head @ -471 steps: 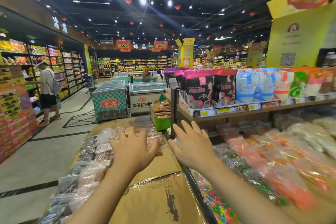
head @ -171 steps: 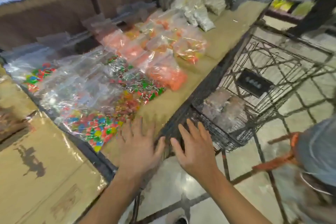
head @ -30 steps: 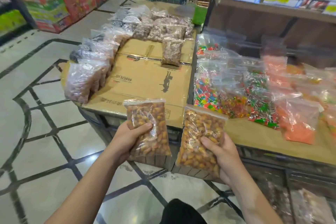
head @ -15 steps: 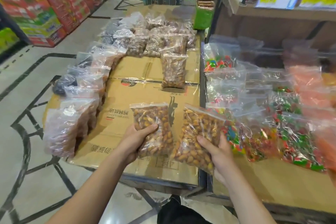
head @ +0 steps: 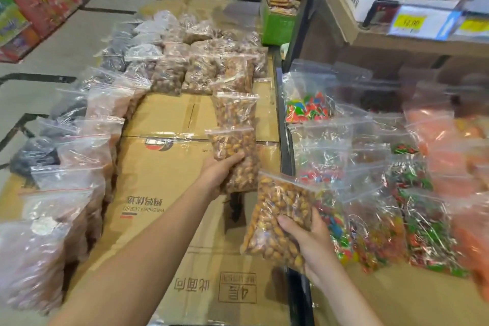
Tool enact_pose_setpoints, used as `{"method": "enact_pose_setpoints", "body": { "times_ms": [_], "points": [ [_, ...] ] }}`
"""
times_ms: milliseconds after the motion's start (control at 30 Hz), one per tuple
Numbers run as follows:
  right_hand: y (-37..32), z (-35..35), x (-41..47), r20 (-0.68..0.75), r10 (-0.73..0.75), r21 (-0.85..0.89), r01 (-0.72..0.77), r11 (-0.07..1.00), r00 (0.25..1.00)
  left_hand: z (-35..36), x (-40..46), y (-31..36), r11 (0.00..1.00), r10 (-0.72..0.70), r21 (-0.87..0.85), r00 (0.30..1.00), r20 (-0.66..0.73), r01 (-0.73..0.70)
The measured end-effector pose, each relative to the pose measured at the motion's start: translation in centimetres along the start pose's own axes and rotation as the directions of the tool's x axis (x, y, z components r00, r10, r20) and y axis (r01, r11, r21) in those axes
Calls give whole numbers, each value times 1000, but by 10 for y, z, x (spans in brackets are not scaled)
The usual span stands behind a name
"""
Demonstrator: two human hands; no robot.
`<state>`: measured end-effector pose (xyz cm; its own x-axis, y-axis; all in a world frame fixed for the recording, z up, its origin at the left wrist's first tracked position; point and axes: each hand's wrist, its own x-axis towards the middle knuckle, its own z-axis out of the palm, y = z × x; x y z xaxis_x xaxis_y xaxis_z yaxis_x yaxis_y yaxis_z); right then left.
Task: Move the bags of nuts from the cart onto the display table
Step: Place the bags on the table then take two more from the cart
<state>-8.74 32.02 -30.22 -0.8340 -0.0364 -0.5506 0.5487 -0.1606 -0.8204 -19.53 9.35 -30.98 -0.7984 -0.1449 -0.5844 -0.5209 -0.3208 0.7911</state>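
Reached forward since a moment back: left hand [head: 221, 171] gripping one nut bag [head: 235, 157] low over the cardboard display table [head: 164, 167], right hand [head: 304, 233] clutching the second bag [head: 277, 219] nearer. Best laid flat, just below the lone bag [head: 235, 110], column straight.

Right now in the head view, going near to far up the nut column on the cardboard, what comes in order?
Bag in right hand → bag in left hand → lone bag lying flat → back row of nut bags → green box of biscuits.
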Motion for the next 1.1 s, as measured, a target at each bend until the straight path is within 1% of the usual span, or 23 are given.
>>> {"method": "enact_pose_setpoints", "body": {
  "times_ms": [67,133,267,333,433,500,533,633,667,733,800,833,867,900,933,1000,1067,1100],
  "points": [
    [4,4,3,-24,-2,-22,1,1000,1000,7,14,15,997,64,43,998,1,-64],
    [7,8,4,-36,-15,-53,13,999,999,4,18,19,984,116,139,993,-28,-111],
    [17,23,7,-70,-3,-63,-2,998,998,-29,-2,5,947,98,310,995,-25,-86],
    [23,33,10,-62,-16,-85,10,996,998,-51,-16,-2,900,104,428,994,-42,-76],
    [28,53,15,-63,-34,-127,26,992,997,-78,-37,-9,804,130,585,991,1,-106],
    [29,68,22,-77,-18,-125,9,992,997,-92,-50,-14,709,168,686,984,59,-162],
    [27,76,26,-80,-14,-124,4,992,997,-99,-55,-19,652,204,728,974,101,-212],
    [19,101,44,-115,-31,-178,10,984,993,-114,-70,-23,509,286,802,940,184,-312],
    [15,109,51,-136,-57,-249,22,968,989,-119,-72,-25,480,306,814,932,195,-328],
    [3,123,57,-175,-124,-437,36,899,977,-126,-77,-26,433,334,832,919,210,-348],
    [1,125,57,-246,-212,-578,32,815,946,-132,-80,-25,363,359,854,901,242,-373],
    [-1,125,52,-267,-227,-622,12,783,936,-135,-81,-25,322,370,865,892,259,-385],
    [0,122,46,-270,-253,-641,22,767,929,-137,-81,-25,278,385,875,880,277,-397],
    [0,121,36,-258,-281,-672,37,739,924,-138,-81,-24,239,389,885,875,289,-399],
    [6,117,28,-231,-332,-692,85,717,915,-139,-81,-23,202,391,894,870,300,-399],
    [19,112,9,-205,-403,-766,110,634,892,-136,-81,-23,131,387,910,865,319,-394],
    [32,108,-9,-190,-440,-863,64,501,878,-131,-82,-24,55,386,912,850,357,-408],
    [38,107,-18,-213,-433,-902,-6,433,876,-127,-82,-26,13,386,908,839,383,-420]
  ]
}}
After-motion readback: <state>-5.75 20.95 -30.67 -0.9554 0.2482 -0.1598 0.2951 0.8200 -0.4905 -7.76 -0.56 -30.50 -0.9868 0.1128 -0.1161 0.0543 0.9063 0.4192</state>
